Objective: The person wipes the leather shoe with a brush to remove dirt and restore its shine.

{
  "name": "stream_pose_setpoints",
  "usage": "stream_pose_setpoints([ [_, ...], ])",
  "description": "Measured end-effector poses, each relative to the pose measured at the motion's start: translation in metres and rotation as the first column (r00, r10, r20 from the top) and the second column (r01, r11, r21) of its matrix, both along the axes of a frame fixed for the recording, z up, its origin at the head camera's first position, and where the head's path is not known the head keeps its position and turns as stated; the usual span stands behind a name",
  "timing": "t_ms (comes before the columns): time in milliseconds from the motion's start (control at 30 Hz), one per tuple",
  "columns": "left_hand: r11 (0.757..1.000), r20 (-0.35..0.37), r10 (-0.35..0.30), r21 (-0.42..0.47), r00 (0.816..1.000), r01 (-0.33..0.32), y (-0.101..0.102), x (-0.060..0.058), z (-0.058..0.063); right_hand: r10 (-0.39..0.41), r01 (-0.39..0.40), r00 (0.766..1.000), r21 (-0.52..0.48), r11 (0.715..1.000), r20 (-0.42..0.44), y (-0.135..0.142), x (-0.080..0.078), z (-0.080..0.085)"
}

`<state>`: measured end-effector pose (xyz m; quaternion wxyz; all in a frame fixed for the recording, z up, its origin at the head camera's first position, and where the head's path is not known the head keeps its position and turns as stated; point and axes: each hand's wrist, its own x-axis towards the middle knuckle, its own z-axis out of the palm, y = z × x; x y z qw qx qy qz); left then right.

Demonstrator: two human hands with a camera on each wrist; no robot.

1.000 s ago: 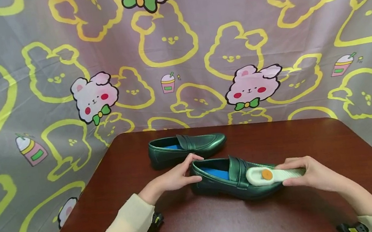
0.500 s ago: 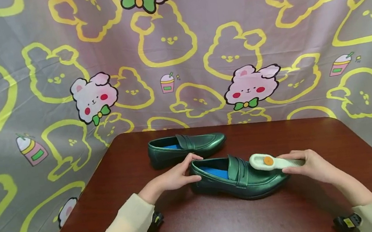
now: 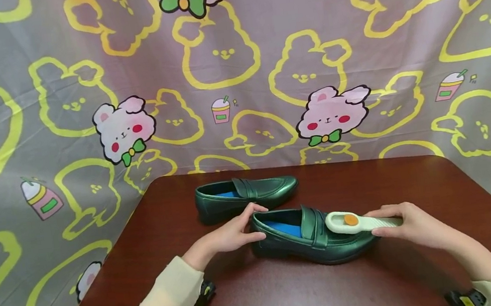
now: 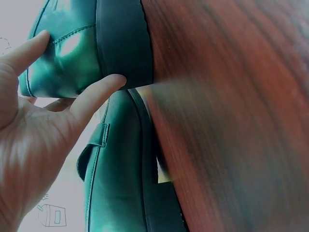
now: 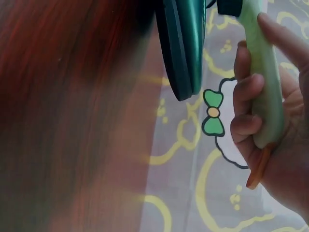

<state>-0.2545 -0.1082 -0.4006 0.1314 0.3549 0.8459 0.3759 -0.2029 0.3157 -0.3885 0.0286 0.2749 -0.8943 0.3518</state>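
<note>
A dark green loafer with a blue insole stands on the table, its toe to the right. My left hand grips its heel, thumb on the near side and fingers at the back rim. In the left wrist view the fingertips press on the heel leather. My right hand holds a pale green brush by its ridged handle, with an orange button on the head. That head lies over the loafer's vamp. In the right wrist view, fingers curl round the handle, and a dark block shows under the head.
A matching green loafer stands behind, left of the first, also toe to the right. The brown wooden table has rounded back corners. A grey cartoon-print cloth hangs right behind it and along its sides.
My right hand has moved the brush over the loafer's vamp, first toward the far side, then partly back toward the near side and slightly left. The left hand and both loafers keep their places.
</note>
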Motion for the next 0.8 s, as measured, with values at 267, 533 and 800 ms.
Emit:
stream_pose_setpoints([
  [267,1.0,0.013,-0.008,0.008,1.0,0.008,-0.001,0.002,-0.003,-0.192,0.195,0.981,0.109,0.975,-0.035,0.011,-0.021,-0.007],
  [533,1.0,-0.007,-0.023,0.014,1.0,0.023,0.0,0.001,-0.002,-0.111,0.111,0.994,0.029,0.993,0.002,0.015,-0.002,0.0],
  [800,1.0,-0.003,-0.021,0.021,1.0,0.021,0.0,-0.001,0.001,0.044,-0.049,0.996,0.05,0.998,0.082,0.014,0.009,0.006],
])
